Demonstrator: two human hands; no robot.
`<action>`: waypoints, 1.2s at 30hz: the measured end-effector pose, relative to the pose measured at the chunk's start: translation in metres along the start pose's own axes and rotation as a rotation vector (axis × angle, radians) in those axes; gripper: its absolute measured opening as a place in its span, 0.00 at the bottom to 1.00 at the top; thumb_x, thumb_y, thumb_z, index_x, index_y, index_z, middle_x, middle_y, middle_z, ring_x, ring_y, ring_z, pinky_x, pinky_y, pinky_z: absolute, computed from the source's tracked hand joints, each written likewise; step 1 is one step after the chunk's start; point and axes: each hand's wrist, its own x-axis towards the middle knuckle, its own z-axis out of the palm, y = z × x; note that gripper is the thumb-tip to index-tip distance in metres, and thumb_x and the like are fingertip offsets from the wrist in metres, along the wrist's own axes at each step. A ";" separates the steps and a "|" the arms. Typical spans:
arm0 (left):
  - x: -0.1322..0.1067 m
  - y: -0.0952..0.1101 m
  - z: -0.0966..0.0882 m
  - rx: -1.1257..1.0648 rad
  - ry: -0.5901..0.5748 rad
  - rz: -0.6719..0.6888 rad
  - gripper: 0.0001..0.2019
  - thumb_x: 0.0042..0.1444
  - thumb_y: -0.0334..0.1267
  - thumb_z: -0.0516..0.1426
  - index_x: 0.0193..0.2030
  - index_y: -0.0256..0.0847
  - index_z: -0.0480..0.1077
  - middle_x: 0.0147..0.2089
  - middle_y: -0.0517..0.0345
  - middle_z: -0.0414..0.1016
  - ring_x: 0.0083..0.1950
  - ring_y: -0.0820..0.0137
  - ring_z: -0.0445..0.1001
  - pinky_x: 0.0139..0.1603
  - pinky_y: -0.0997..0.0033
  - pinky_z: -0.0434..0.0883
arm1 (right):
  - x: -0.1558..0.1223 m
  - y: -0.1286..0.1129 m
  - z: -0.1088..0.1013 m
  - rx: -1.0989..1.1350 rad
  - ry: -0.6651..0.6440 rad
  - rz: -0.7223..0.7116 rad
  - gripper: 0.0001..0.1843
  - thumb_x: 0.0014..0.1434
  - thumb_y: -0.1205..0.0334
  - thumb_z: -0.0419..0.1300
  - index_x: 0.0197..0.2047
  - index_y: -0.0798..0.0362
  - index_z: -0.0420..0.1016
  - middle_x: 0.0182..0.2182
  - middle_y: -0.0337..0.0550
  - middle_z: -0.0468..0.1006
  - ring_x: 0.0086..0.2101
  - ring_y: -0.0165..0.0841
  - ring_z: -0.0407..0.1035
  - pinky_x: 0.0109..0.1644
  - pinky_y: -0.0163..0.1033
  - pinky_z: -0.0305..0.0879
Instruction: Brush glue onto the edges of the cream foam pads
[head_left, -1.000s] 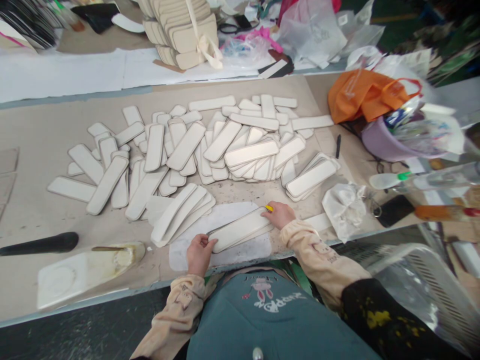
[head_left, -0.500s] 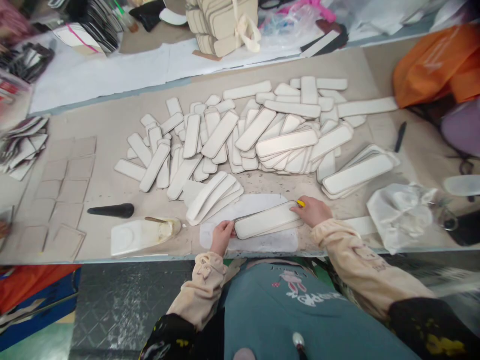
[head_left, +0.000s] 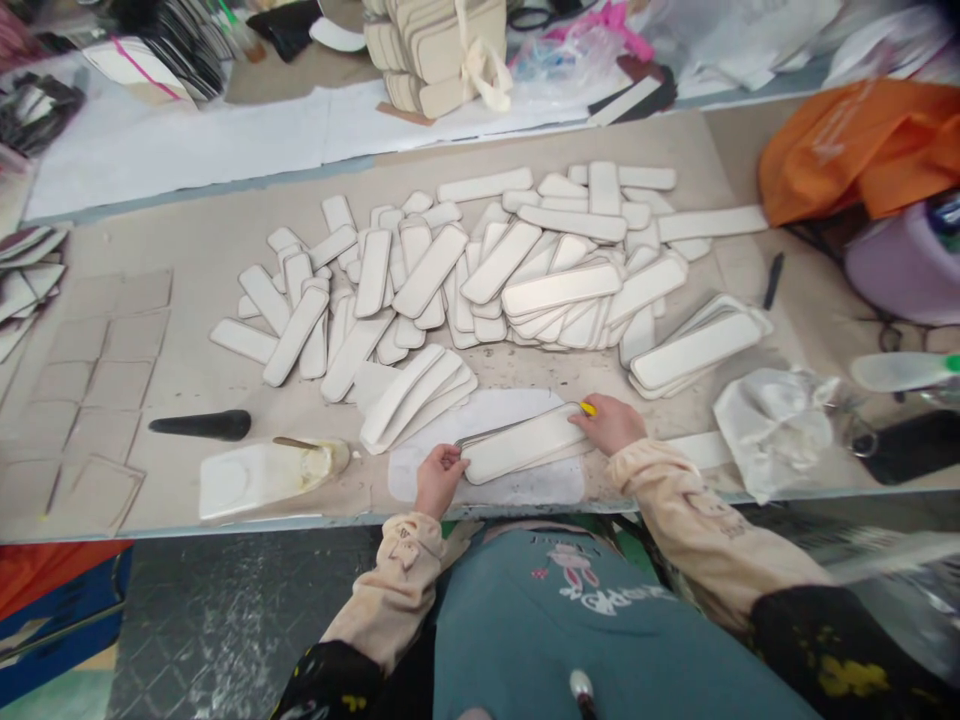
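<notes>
Two long white padded strips with rounded ends lie between my hands near the table's front edge. My left hand [head_left: 439, 480] is closed at the left end, its fingertips pinching the rear, dark-edged strip [head_left: 484, 434]. The front white strip [head_left: 517, 447] slants up to the right, and my right hand [head_left: 613, 424] closes on its right end. A small yellow thing [head_left: 589, 408] shows at the right fingertips; its kind is not clear. Beneath lie another pale strip and a white sheet [head_left: 409, 475]. Several white strips [head_left: 424, 395] lie fanned just beyond my left hand.
A large heap of white strips [head_left: 487, 265] spreads across the table. At left are a white glue container [head_left: 247, 478] with a stick and a black tapered tool [head_left: 202, 425]. A white plastic bag [head_left: 776, 425], a black marker [head_left: 773, 280] and an orange bag [head_left: 862, 150] are at right.
The rear strip's dark edge now shows apart from the front strip at the left end, where my left fingers have shifted. The whole view has swung slightly to the right.
</notes>
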 end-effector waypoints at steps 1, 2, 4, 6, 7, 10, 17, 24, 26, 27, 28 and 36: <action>-0.001 0.001 0.000 0.002 0.002 0.003 0.13 0.39 0.40 0.62 0.32 0.38 0.68 0.24 0.65 0.67 0.24 0.76 0.64 0.28 0.75 0.64 | 0.000 0.000 0.000 0.004 0.008 0.003 0.16 0.54 0.48 0.56 0.36 0.51 0.73 0.34 0.43 0.76 0.35 0.35 0.68 0.32 0.36 0.52; -0.001 0.002 0.000 0.006 0.002 0.007 0.13 0.39 0.40 0.62 0.32 0.38 0.68 0.24 0.65 0.67 0.24 0.76 0.65 0.28 0.75 0.64 | -0.001 -0.001 0.000 0.008 0.014 0.006 0.15 0.54 0.48 0.56 0.37 0.51 0.73 0.34 0.43 0.76 0.35 0.35 0.68 0.32 0.36 0.52; -0.002 0.002 0.001 0.023 0.007 0.014 0.14 0.39 0.42 0.62 0.32 0.38 0.68 0.24 0.64 0.67 0.24 0.75 0.65 0.29 0.74 0.65 | -0.002 -0.001 0.000 0.021 0.020 0.006 0.14 0.54 0.49 0.57 0.37 0.51 0.73 0.35 0.43 0.76 0.36 0.35 0.68 0.33 0.36 0.53; -0.001 0.002 0.001 0.047 0.015 0.019 0.14 0.39 0.43 0.62 0.32 0.38 0.68 0.24 0.64 0.68 0.25 0.75 0.66 0.29 0.74 0.65 | -0.002 -0.001 0.000 0.033 0.019 0.002 0.14 0.55 0.50 0.57 0.38 0.50 0.73 0.35 0.42 0.76 0.36 0.35 0.68 0.33 0.36 0.53; 0.000 0.002 0.001 0.056 0.017 0.021 0.15 0.39 0.44 0.62 0.32 0.38 0.68 0.24 0.64 0.68 0.25 0.74 0.66 0.29 0.73 0.65 | -0.002 -0.001 -0.001 0.036 0.018 -0.001 0.13 0.55 0.51 0.57 0.38 0.50 0.72 0.35 0.42 0.76 0.36 0.35 0.68 0.33 0.36 0.53; 0.002 0.000 0.001 0.070 0.008 0.027 0.16 0.39 0.45 0.62 0.33 0.39 0.68 0.24 0.64 0.68 0.25 0.74 0.66 0.29 0.73 0.65 | -0.002 0.000 -0.001 0.041 0.017 -0.006 0.13 0.55 0.51 0.57 0.38 0.50 0.72 0.35 0.42 0.76 0.35 0.34 0.68 0.33 0.35 0.53; 0.003 -0.001 0.002 0.132 0.004 0.044 0.15 0.40 0.47 0.60 0.33 0.40 0.67 0.23 0.65 0.67 0.24 0.73 0.66 0.28 0.73 0.64 | -0.001 0.005 -0.001 0.031 -0.003 -0.024 0.14 0.55 0.49 0.56 0.36 0.50 0.73 0.34 0.41 0.76 0.35 0.34 0.68 0.32 0.35 0.53; 0.001 0.006 0.002 0.252 -0.001 0.081 0.12 0.42 0.44 0.58 0.33 0.41 0.66 0.23 0.65 0.67 0.25 0.72 0.67 0.30 0.72 0.65 | -0.003 0.006 -0.006 -0.022 -0.008 -0.039 0.17 0.60 0.47 0.52 0.41 0.48 0.74 0.39 0.42 0.76 0.37 0.36 0.69 0.35 0.37 0.55; 0.001 0.007 0.002 0.280 -0.004 0.084 0.12 0.43 0.44 0.57 0.33 0.42 0.65 0.24 0.65 0.66 0.25 0.72 0.67 0.30 0.72 0.65 | -0.013 0.003 -0.010 -0.097 0.049 -0.063 0.18 0.63 0.51 0.47 0.48 0.50 0.72 0.42 0.46 0.75 0.39 0.37 0.69 0.37 0.39 0.55; 0.001 0.006 0.002 0.291 -0.008 0.086 0.12 0.43 0.45 0.57 0.33 0.42 0.65 0.24 0.65 0.66 0.25 0.72 0.67 0.30 0.71 0.64 | -0.020 0.000 -0.012 -0.135 0.082 -0.094 0.19 0.65 0.54 0.45 0.51 0.51 0.70 0.43 0.48 0.75 0.39 0.37 0.68 0.39 0.40 0.55; 0.001 0.006 0.002 0.299 -0.013 0.089 0.12 0.44 0.45 0.57 0.33 0.42 0.65 0.24 0.65 0.66 0.26 0.71 0.67 0.30 0.71 0.64 | -0.028 -0.003 -0.013 -0.168 0.104 -0.145 0.20 0.65 0.57 0.43 0.54 0.52 0.67 0.44 0.50 0.74 0.40 0.38 0.68 0.40 0.41 0.54; 0.004 0.004 0.003 0.348 -0.023 0.085 0.12 0.44 0.46 0.56 0.34 0.42 0.64 0.25 0.64 0.66 0.27 0.70 0.68 0.31 0.71 0.64 | -0.089 -0.065 0.025 -0.254 -0.106 -0.589 0.32 0.58 0.68 0.47 0.66 0.51 0.47 0.65 0.53 0.46 0.34 0.34 0.70 0.37 0.43 0.58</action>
